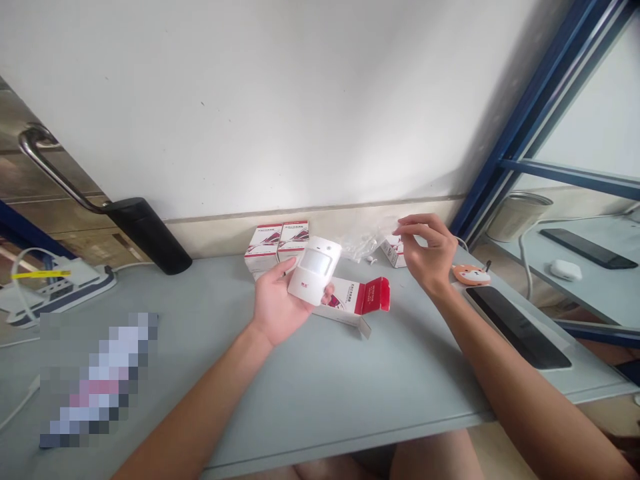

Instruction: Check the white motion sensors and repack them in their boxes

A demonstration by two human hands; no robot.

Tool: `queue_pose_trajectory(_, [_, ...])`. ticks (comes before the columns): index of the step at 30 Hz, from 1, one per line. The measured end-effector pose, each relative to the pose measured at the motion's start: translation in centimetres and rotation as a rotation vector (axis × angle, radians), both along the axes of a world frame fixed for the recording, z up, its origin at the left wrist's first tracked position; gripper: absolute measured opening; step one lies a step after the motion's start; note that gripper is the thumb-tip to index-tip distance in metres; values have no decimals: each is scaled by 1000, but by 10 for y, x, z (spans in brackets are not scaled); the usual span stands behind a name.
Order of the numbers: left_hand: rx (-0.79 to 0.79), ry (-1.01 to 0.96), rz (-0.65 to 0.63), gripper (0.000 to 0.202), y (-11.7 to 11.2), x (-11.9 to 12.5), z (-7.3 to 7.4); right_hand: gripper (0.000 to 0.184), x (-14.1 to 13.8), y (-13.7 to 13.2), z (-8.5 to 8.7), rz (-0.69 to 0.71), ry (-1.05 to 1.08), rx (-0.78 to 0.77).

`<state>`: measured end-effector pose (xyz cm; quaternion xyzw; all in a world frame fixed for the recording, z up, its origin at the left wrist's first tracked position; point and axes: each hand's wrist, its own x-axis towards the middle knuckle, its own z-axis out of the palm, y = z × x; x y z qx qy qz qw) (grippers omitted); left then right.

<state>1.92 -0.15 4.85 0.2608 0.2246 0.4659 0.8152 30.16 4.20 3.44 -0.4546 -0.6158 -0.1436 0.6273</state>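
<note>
Left hand (pixel 275 300) at frame centre, fingers clamped on white sensor (pixel 315 270). Right hand (pixel 427 253) raised right of centre, fingers pinched together above worktop (pixel 310 387).

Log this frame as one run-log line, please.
left hand: holds white sensor unit | right hand: raised, fingertips pinched, contents unclear | open red-white box on grey table

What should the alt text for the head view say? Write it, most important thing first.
The left hand holds a white sensor unit above an open red-and-white box on a grey table. The right hand pinches clear plastic wrap near two closed boxes.
</note>
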Motion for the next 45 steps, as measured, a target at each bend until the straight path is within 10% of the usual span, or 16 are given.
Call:
queue_pose_trajectory(18, [69, 92, 12, 37, -2, 1, 7, 30, -5, 1, -4, 8, -13, -17])
queue_pose_trajectory(45, [164, 183, -342, 58, 4, -2, -5, 25, -3, 7, -7, 102, 233, 43])
